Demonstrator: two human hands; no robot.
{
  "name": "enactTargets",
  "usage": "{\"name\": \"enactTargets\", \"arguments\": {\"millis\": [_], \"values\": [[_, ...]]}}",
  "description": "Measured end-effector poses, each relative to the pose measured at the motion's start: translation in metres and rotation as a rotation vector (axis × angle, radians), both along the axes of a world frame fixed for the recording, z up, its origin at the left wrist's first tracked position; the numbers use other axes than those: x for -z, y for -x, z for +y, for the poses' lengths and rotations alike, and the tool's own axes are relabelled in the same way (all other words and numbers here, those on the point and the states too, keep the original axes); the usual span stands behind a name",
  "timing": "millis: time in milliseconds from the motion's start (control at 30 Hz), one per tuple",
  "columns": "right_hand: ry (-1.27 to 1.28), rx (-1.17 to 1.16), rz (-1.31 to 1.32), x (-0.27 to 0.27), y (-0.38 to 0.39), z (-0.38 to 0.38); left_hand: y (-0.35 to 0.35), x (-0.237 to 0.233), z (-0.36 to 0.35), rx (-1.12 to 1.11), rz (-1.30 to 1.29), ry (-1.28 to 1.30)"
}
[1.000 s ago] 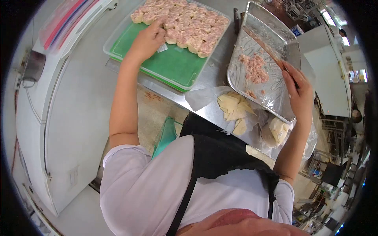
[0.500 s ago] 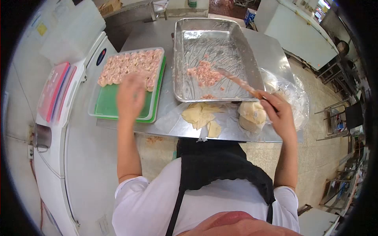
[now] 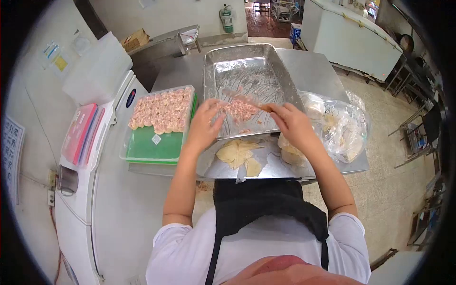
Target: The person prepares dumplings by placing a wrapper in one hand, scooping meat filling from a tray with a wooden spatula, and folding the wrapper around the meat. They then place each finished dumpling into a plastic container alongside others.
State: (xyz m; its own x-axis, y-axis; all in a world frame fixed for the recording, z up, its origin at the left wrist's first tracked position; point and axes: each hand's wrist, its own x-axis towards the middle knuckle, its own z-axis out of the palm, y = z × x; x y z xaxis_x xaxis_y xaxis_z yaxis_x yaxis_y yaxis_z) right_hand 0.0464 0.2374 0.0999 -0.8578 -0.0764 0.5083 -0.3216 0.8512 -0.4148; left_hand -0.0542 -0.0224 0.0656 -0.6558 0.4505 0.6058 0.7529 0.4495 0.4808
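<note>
My right hand [image 3: 289,122] grips the brown handle of a meat-smeared knife [image 3: 241,97], its blade pointing left over a big metal pan [image 3: 289,85]. Near the blade's tip, my left hand [image 3: 205,127] hovers at the pan's left side, fingers curved and thumb apart; nothing shows in it. Pink minced meat [image 3: 241,110] lies in the pan. Thin yellowish dough wrappers [image 3: 237,153] are spread on the table in front of it. A stack of wrappers [image 3: 290,153] is partly hidden beneath my right forearm. Rows of meat-filled dumplings [image 3: 161,111] fill the far part of a clear tray [image 3: 124,153].
The tray's bare part looks green, with a small white label [image 3: 156,139] there. Clear plastic bags [image 3: 342,130] lie right of the pan. The steel table [image 3: 311,66] ends close to my apron. A white fridge [image 3: 114,199] with colored lids [image 3: 80,135] stands left.
My left hand has moved right, from the dumpling tray to the pan. My right hand has moved left with the knife, which now lies flatter above the meat. The view has shifted upward.
</note>
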Motion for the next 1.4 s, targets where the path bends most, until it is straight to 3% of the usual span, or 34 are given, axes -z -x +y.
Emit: {"name": "enactTargets", "arguments": {"millis": [167,367,433,533,633,733,967,1067,1167,1233,1400], "values": [[-0.11,-0.003,-0.043,0.038,0.045,0.011,-0.009,0.005,0.011,0.071,0.024,-0.027],[-0.029,0.007,-0.124,0.082,0.093,0.017,-0.049,0.04,0.013,0.05,-0.243,0.045],[-0.053,-0.009,-0.204,0.082,0.094,0.019,-0.061,0.04,0.013,0.068,0.099,0.115],[-0.066,-0.051,-0.343,0.08,0.092,0.022,-0.068,0.056,0.014,0.143,-0.054,0.025],[-0.047,-0.045,-0.358,0.078,0.091,0.021,-0.076,0.067,0.017,0.063,-0.067,0.069],[-0.007,-0.051,-0.362,0.075,0.088,0.02,-0.08,0.081,0.017,0.019,-0.017,0.201],[-0.029,-0.014,-0.335,0.075,0.086,0.022,-0.074,0.106,0.02,-0.024,-0.069,0.154],[-0.008,0.004,-0.311,0.078,0.088,0.023,-0.066,0.112,0.019,-0.024,0.035,0.104],[-0.003,0.017,-0.291,0.078,0.086,0.023,-0.063,0.107,0.017,-0.02,-0.033,0.089],[-0.019,0.026,-0.284,0.077,0.086,0.024,-0.067,0.101,0.019,-0.046,-0.316,-0.042],[-0.073,0.044,-0.258,0.081,0.088,0.024,-0.06,0.113,0.013,-0.116,-0.261,0.009]]}}
